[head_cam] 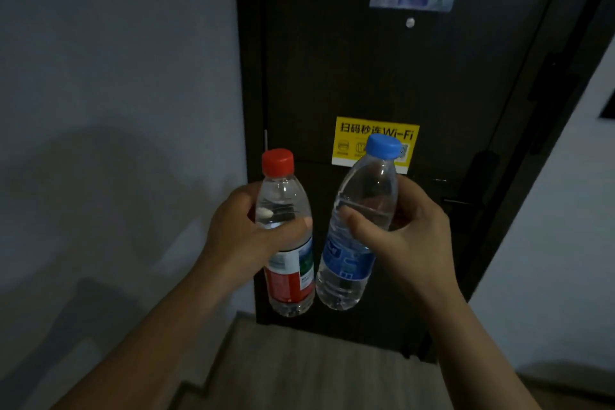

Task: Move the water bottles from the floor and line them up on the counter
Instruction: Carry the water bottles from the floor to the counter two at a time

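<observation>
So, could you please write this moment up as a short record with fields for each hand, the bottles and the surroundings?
left hand: left hand, grip closed around the red-capped bottle, held upright
right hand: right hand, grip closed around the blue-capped bottle, tilted slightly
bottles: both capped, clear, side by side in the air
backdrop: dark door with a yellow Wi-Fi sticker
counter: not in view
</observation>
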`<state>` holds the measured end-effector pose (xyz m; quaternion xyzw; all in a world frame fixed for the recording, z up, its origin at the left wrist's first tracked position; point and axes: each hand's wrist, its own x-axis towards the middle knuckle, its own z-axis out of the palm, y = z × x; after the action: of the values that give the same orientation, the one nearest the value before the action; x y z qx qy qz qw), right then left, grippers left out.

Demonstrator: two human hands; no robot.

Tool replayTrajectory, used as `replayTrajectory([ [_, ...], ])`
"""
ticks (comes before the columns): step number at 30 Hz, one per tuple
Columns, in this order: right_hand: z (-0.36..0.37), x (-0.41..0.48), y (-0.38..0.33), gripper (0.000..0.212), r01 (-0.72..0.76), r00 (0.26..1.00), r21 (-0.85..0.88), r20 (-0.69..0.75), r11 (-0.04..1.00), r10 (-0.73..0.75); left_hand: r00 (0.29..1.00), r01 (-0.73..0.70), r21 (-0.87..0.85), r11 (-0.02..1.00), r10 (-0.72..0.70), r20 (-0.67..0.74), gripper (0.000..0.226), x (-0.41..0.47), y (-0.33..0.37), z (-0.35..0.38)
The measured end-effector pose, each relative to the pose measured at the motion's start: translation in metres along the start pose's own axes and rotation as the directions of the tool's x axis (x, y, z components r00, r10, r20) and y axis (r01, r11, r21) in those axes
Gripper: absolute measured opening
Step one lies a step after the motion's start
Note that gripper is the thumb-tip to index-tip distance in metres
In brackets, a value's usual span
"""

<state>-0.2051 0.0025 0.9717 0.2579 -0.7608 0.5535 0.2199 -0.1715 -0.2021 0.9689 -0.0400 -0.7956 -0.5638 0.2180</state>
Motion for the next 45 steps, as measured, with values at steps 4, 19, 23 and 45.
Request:
replayTrajectory([
  [4, -0.009, 0.014, -0.007, 0.040, 0.056, 0.997, 0.117, 0.038, 0.992, -0.060, 0.991, -0.026, 0.031, 0.999, 0.030, -0.129, 0.029, -0.003, 0.020, 0.000],
  [19, 0.023, 0.026, -0.014, 0.055, -0.076, 0.901, 0.504, 0.403, 0.860, -0.157, 0.710, 0.207, 0.012, 0.978, -0.142, -0.689, 0.035, -0.094, 0.062, 0.004],
  [23, 0.047, 0.006, -0.047, 0.051, -0.115, 0.834, 0.587, 0.495, 0.802, -0.243, 0.615, 0.242, 0.087, 0.966, -0.083, -0.784, 0.044, -0.137, 0.083, -0.014],
  [45, 0.164, -0.203, -0.244, 0.032, -0.391, 0.256, 0.793, 0.581, 0.467, -0.773, -0.202, 0.615, 0.111, 0.781, 0.291, -0.935, 0.048, -0.415, 0.181, -0.047],
])
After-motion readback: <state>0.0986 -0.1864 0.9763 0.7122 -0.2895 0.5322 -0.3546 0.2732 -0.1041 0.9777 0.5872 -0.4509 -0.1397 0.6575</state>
